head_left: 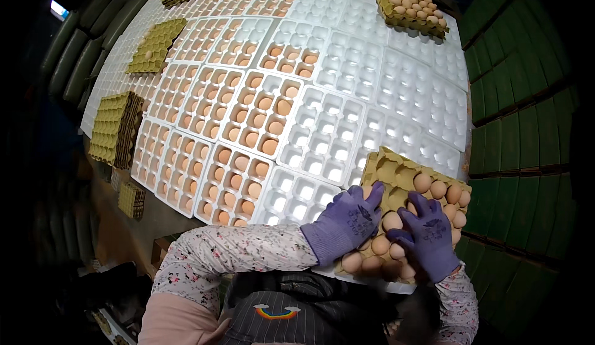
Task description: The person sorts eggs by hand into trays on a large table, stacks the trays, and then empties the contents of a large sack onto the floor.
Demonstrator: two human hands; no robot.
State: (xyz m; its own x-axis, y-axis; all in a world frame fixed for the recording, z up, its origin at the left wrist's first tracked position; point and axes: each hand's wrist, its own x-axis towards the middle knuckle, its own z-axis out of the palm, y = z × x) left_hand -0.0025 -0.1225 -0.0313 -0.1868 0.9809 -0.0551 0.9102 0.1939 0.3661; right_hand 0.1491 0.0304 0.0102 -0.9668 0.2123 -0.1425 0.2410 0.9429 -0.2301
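Both my hands wear purple gloves and work over a yellow-green pulp egg tray (pixel 383 172) at the lower right. My left hand (pixel 346 224) is over its left side, fingers curled, with an egg (pixel 367 191) showing between the fingertips. On the tray's middle, my right hand (pixel 429 233) has its thumb and fingers bent around an egg (pixel 392 221); whether that egg is lifted I cannot tell. Loose eggs (pixel 438 189) sit along the tray's far and right sides, and several more lie near my body. Some far-left cups hold nothing.
White foam trays cover the table. Those on the left hold brown eggs (pixel 251 139); the foam trays (pixel 322 135) in the middle and right have bare cups. Stacked pulp trays (pixel 114 128) stand at left, and another egg-filled pulp tray (pixel 412 10) at the far right. Green boxes (pixel 520 134) line the right.
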